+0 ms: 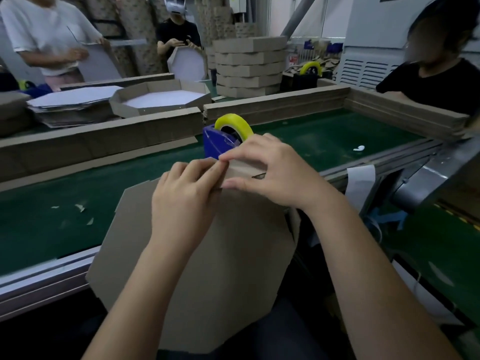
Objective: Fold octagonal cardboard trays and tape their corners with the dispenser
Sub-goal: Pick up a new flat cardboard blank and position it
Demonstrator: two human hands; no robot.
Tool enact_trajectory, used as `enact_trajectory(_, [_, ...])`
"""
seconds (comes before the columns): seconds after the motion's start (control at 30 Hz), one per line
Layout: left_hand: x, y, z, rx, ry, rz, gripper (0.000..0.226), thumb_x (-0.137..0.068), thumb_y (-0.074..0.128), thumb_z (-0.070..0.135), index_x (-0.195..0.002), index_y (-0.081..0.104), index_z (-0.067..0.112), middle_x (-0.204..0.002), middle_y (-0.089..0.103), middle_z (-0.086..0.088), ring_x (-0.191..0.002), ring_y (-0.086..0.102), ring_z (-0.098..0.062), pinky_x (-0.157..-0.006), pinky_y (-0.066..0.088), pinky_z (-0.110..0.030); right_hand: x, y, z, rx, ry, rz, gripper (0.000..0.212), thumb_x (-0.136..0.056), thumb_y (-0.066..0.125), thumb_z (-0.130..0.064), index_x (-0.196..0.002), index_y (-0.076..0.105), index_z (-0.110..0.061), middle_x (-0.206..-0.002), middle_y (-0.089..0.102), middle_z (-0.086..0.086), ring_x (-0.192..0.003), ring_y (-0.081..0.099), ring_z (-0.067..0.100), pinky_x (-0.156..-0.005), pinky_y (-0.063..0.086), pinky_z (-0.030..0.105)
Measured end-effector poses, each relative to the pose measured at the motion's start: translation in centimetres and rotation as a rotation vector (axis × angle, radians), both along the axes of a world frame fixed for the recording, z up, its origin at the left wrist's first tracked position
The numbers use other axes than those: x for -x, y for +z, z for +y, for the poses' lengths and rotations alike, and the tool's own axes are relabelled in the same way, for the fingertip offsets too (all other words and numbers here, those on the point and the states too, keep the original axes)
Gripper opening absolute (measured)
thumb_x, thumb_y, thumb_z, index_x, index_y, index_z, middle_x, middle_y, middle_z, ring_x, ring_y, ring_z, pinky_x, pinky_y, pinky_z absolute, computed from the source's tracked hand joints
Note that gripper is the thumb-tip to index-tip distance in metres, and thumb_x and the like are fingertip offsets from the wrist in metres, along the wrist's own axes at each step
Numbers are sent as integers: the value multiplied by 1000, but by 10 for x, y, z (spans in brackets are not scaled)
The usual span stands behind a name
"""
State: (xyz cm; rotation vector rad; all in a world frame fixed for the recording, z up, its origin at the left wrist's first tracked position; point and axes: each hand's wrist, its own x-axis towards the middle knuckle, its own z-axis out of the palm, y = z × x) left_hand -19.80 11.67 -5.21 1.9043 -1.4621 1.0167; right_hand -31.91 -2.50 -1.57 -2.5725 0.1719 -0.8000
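The fingertips (220,165) of the left hand (184,193) are curling over the top corner of the cardboard tray (220,255) and pinching its folded wall, while the right hand (275,170) is gripping the neighbouring flap between forefinger and thumb, so both hands are closing on one corner just above the middle of the frame. The tray is tilting up toward the camera with its brown underside showing, its lower edge hanging off the near rail of the green belt (52,203). Judging by this, the folding of this corner is under way and the taping is not yet done; whether any strip is lying on it cannot be told, and a dark slit is showing between the flaps under the right thumb. The other corners are facing away, so their state is hidden. The blue tape dispenser (214,142) with its yellow roll (233,123) is standing just behind the hands, near enough to reach. Low cardboard strips (104,141) are walling the belt beyond it, and paper scraps (80,207) are lying at left. Farther up, a folded tray (161,100), flat blanks (72,102) and a stack of finished trays (249,66) are waiting, and three other people are working at the upper left, upper centre and right edge.
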Motion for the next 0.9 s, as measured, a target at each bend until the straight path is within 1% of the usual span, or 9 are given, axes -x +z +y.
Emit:
enact_trajectory(0.1, [-25,2,16,-6,-138,219,38,-87,64,26,-123,67,14,-117,66,-5,-102,60,-30,-84,51,-40,-6,-8,-5,-19,20,-55,48,-77,69,-52,-115,71,-22,-104,58,-4,-103,44,6,-92,42,30])
enact_trajectory(0.2, [-65,1,36,-90,158,467,60,-87,68,45,-140,48,24,-132,52,-5,-122,46,-29,-96,44,-48,-6,-18,-14,-14,-81,-110,65,-72,61,-64,-113,71,-16,-100,55,-10,-98,46,7,-84,40,25])
enact_trajectory(0.27, [-83,-3,48,-172,359,655,70,-80,57,63,-133,50,17,-124,54,-9,-117,48,-30,-92,46,-47,-4,-21,-19,-37,-150,-125,71,-70,56,-71,-114,70,-17,-97,53,-12,-94,47,6,-79,37,20])
enact_trajectory(0.37, [-80,-9,52,-152,185,912,37,-84,63,51,-98,62,17,-88,62,0,-85,59,-23,-65,46,-31,-5,-20,-21,-84,-191,-125,68,-70,54,-74,-113,69,-24,-97,52,-11,-88,50,5,-73,38,18])
enact_trajectory(0.5, [-57,-4,56,25,-71,859,12,-81,75,29,-81,64,25,-72,64,4,-69,59,-12,-56,47,-29,-7,-5,-12,-87,-117,-126,62,-73,52,-74,-117,67,-33,-95,51,-13,-86,52,6,-72,48,31])
enact_trajectory(0.63, [-31,9,64,146,-202,864,29,-68,85,34,-75,57,32,-69,64,12,-58,53,-6,-50,42,-19,-2,18,1,-8,-41,-98,60,-74,51,-73,-118,68,-35,-93,54,-2,-85,55,18,-73,48,44])
enact_trajectory(0.73, [-17,17,67,247,-248,927,50,-53,88,40,-76,44,44,-69,61,19,-62,56,-19,-56,46,-33,3,28,11,50,9,-27,66,-72,49,-75,-118,68,-32,-93,52,-7,-87,55,16,-74,48,42])
enact_trajectory(0.8, [-13,20,68,259,-241,886,52,-50,84,40,-76,40,50,-69,60,23,-62,52,-9,-56,45,-28,5,30,16,43,31,4,68,-71,49,-75,-119,68,-31,-93,52,-7,-88,55,16,-76,48,42])
enact_trajectory(0.9, [-7,22,69,265,-233,834,56,-48,85,39,-77,39,48,-66,61,8,-61,54,-16,-52,43,-27,8,28,17,36,42,23,67,-71,50,-73,-120,67,-29,-94,52,-4,-89,55,16,-76,48,45])
